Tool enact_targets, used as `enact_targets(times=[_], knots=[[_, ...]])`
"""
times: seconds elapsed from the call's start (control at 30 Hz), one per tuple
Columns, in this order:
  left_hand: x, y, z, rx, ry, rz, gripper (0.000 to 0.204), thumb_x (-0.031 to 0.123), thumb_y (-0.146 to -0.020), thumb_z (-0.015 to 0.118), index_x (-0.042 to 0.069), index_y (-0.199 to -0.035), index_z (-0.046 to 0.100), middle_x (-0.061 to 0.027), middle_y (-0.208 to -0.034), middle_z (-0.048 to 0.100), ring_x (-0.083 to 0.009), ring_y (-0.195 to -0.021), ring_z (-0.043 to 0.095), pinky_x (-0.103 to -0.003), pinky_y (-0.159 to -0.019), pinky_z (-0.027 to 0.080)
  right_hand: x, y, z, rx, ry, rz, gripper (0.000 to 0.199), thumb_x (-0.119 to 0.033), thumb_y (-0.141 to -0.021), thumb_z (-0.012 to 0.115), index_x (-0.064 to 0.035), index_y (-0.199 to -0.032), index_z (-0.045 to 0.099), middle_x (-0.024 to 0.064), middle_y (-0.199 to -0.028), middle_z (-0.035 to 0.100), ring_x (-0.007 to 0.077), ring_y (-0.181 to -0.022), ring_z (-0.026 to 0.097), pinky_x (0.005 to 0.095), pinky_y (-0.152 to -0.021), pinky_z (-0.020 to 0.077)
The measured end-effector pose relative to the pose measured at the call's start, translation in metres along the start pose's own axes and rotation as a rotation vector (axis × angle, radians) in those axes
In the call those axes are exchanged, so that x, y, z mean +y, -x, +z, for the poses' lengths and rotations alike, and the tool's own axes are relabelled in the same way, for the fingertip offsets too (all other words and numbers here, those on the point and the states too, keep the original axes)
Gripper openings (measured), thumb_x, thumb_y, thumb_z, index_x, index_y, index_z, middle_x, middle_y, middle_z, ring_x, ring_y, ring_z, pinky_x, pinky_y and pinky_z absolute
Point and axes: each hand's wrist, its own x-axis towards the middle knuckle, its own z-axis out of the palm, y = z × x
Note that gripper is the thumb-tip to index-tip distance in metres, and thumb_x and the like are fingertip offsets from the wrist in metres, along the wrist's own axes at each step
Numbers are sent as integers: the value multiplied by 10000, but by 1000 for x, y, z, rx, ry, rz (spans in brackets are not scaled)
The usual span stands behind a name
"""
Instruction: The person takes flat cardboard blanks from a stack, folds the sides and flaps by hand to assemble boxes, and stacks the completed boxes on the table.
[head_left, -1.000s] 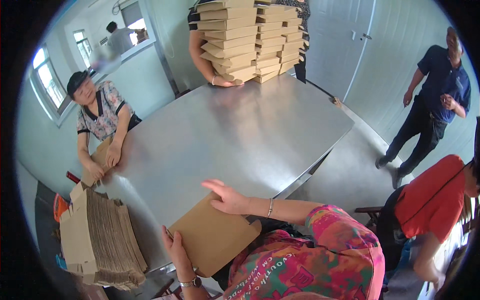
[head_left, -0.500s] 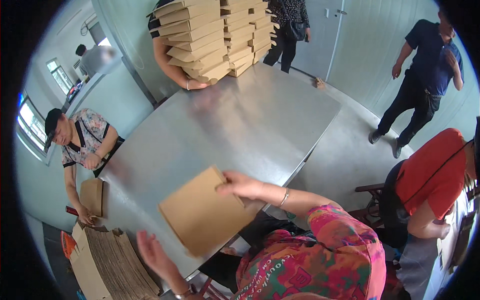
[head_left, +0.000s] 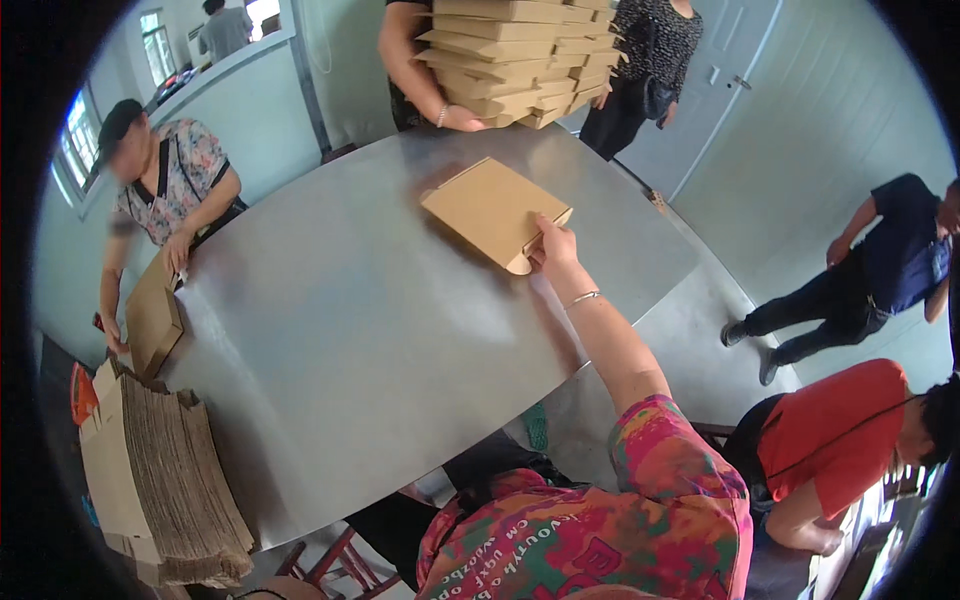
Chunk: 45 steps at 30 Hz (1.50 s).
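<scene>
My right hand [head_left: 555,248] is closed on the near right edge of a flat, square, brown cardboard box [head_left: 492,212], thumb on top; the box is over the far part of the broad, silvery metal table [head_left: 350,330], though whether it touches the surface I cannot tell; my left hand is out of view, so its grip I cannot tell; beyond my box, a co-worker's arm [head_left: 412,70] supports a tall stack of brown cardboard boxes [head_left: 520,65]; a thick bundle of flattened brown cardboard sheets [head_left: 175,470] sits at the table's left.

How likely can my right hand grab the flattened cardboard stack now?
Probably not as things stand: your right hand is holding a box, with much of the metal table between it and the cardboard stack.
</scene>
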Motion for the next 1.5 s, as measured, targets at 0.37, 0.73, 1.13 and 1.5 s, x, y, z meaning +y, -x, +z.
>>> enact_targets(times=[0.37,0.73,1.13,1.5], knots=[[-3,-3,-39,16,-162,132,213,30,-859,589,22,-1072,602,-115,-1088,613,-178,-981,577,-333,-876,457,18,-51,54,88,101,-32,403,-240,-847,705,-10,-1142,554,105,-1017,606,240,-814,628,375,-569,536],[15,32,-6,23,-402,225,228,41,-866,584,13,-1091,608,-110,-1082,620,-182,-984,587,-327,-868,470,23,-82,61,83,88,-12,426,-305,-866,704,-42,-1164,548,78,-1065,596,225,-891,598,383,-648,534],[35,15,-5,44,-527,262,247,52,-873,578,3,-1112,615,-103,-1075,627,-187,-988,599,-321,-861,484,74,-57,23,-113,272,-219,59,-66,-814,574,-57,-761,550,-2,-627,462,107,-520,424,292,-425,301],[173,48,-45,412,-1125,520,265,62,-879,572,-7,-1131,621,-98,-1069,633,-191,-991,609,-314,-854,497,74,149,-20,-599,354,14,415,-13,-886,560,10,-1287,457,62,-995,577,124,-828,550,258,-697,485]])
